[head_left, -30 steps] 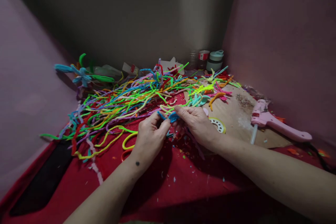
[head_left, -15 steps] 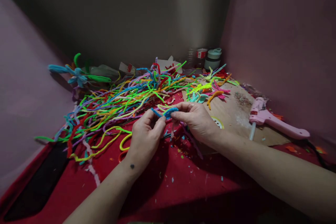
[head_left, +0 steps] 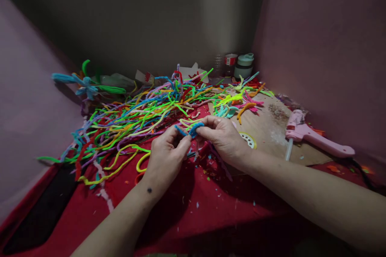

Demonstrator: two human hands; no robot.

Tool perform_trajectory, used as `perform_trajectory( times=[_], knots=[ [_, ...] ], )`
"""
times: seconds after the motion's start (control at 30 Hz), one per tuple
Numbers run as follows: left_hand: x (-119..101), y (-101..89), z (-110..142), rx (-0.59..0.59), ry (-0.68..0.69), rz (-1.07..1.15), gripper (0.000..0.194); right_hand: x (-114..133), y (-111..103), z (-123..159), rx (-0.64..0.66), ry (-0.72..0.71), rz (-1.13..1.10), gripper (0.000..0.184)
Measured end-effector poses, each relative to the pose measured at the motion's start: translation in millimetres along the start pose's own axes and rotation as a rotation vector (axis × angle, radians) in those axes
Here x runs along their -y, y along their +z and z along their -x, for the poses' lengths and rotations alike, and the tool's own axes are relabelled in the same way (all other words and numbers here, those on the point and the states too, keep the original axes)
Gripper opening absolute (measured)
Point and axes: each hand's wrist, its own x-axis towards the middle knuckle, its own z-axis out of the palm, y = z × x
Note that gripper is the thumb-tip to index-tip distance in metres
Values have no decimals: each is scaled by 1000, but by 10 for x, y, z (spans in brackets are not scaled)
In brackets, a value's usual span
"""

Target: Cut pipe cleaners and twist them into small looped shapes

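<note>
A bent blue pipe cleaner (head_left: pixel 196 128) is held between my two hands above the red cloth (head_left: pixel 211 209). My left hand (head_left: pixel 169 150) pinches one end of it between thumb and forefinger. From the right, my right hand (head_left: pixel 223 138) grips the curved part with thumb and fingertips. Just beyond the hands spreads a tangled pile of coloured pipe cleaners (head_left: pixel 144 108). Yellow scissor-like handle loops (head_left: pixel 141 164) show partly behind my left wrist, mostly hidden.
At right a pink glue gun (head_left: pixel 316 136) lies on a cardboard sheet (head_left: pixel 268 128), near a round yellow-rimmed disc (head_left: pixel 249 140). A blue pipe-cleaner flower (head_left: pixel 87 87) stands at far left. A lidded cup (head_left: pixel 245 66) is at the back; a black flat object (head_left: pixel 39 213) lies front left.
The blue pipe cleaner's curve has turned slightly and looks more like an open arc between my fingers. Both hands stay nearly in place, and the view has shifted a little.
</note>
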Motion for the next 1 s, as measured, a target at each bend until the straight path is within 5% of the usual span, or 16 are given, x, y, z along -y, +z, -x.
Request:
perform_trajectory(
  times=[0.33,0.7,0.87,1.0],
  knots=[
    [-66,-12,-4,-6,-38,67,8,96,-18,-3,84,-13,42,13],
    [-4,17,0,-25,-4,11,15,101,27,2,-69,27,-2,15],
    [-47,13,4,-34,-5,49,10,47,-6,-29,76,89,-108,19],
    [-52,4,-1,18,-55,121,15,5,-23,-32,59,71,-22,20]
  ],
)
